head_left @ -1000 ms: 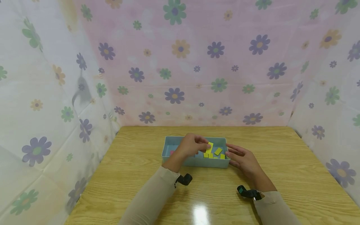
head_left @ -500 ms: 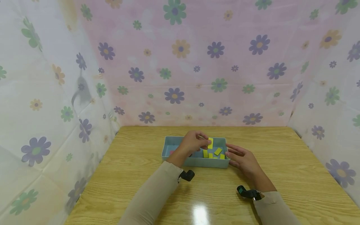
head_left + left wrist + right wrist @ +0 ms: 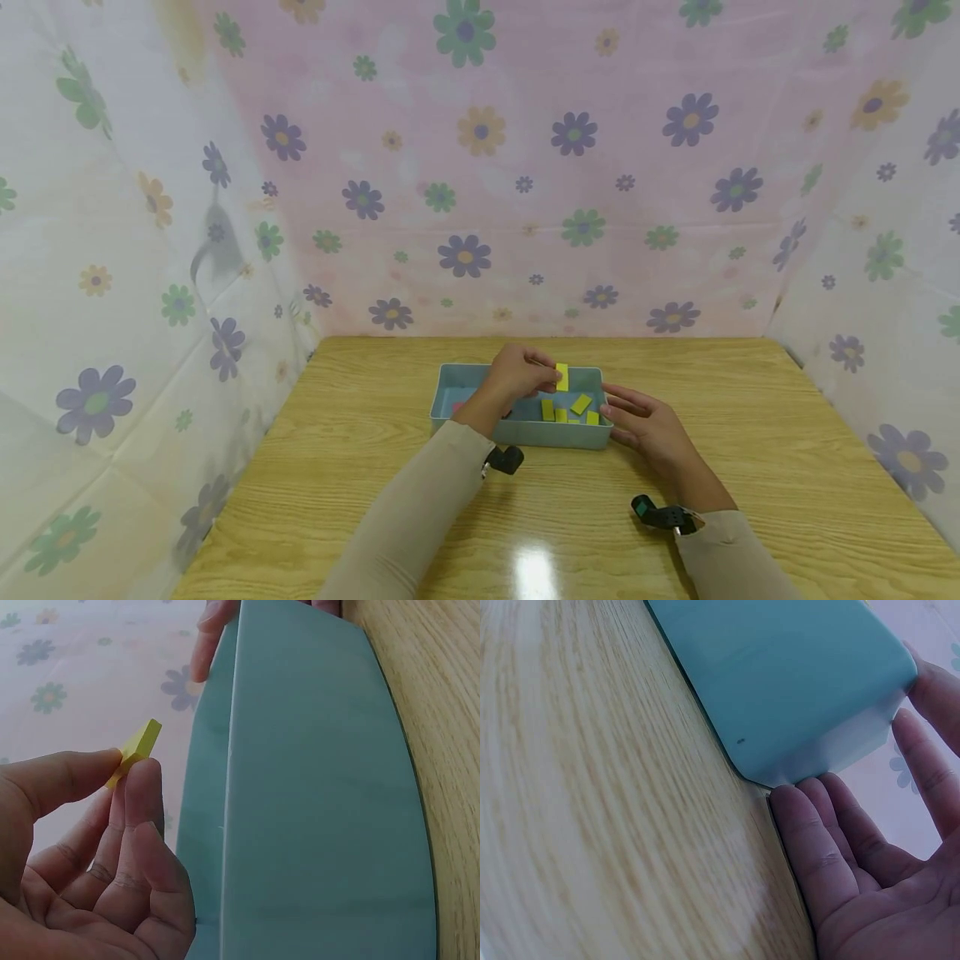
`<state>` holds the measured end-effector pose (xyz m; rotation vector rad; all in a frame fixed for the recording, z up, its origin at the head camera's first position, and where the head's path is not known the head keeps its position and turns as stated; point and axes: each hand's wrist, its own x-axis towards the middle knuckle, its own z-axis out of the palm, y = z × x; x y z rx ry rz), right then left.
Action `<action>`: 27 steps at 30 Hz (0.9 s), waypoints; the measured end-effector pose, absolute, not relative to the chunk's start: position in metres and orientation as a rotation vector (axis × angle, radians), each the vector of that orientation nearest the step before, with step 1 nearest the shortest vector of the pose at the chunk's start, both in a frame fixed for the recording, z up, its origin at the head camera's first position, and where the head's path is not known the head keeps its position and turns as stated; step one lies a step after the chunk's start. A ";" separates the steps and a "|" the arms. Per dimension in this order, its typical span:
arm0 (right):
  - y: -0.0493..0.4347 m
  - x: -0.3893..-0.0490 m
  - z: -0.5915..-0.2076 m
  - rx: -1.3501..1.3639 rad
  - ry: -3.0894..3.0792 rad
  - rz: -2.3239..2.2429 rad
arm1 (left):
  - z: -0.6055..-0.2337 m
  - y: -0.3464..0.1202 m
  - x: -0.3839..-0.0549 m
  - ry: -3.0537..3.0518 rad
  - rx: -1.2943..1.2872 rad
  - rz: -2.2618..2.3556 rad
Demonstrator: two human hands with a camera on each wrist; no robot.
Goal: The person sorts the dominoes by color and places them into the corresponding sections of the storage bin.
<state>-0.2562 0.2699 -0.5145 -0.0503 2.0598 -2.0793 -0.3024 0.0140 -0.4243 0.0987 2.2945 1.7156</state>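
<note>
Between thumb and fingertips, my left hand (image 3: 516, 379) pinches a small yellow block (image 3: 562, 377), held upright above the right part of a blue-green box (image 3: 525, 432). In the left wrist view the block (image 3: 142, 746) shows as a thin rectangular piece next to the box wall (image 3: 322, 780). My right hand (image 3: 654, 429) touches the box's right end. In the right wrist view its fingers (image 3: 806, 832) lie nearly straight against that end, low by the table. Several more yellow blocks (image 3: 581, 404) lie inside the box, some partly hidden by its front wall.
Something pink (image 3: 457, 407) lies in the box's left part, mostly hidden by my left arm. The box stands on a wood-grain table (image 3: 570, 508). Flower-patterned cloth (image 3: 525, 167) hangs behind and on both sides. Each wrist wears a black camera (image 3: 505, 460).
My left hand has lifted the yellow block up and slightly away from the others in the box. One block by the front wall shows more fully. The right hand has stayed still.
</note>
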 end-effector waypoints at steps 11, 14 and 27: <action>0.270 -0.257 -0.514 -0.048 2.071 -2.061 | -0.426 0.022 -0.311 2.297 0.038 1.712; 0.270 -0.257 -0.513 -0.028 2.072 -2.060 | -0.427 0.022 -0.314 2.274 0.026 1.734; 0.270 -0.257 -0.515 -0.052 2.058 -2.076 | -0.430 0.018 -0.321 2.173 0.038 1.767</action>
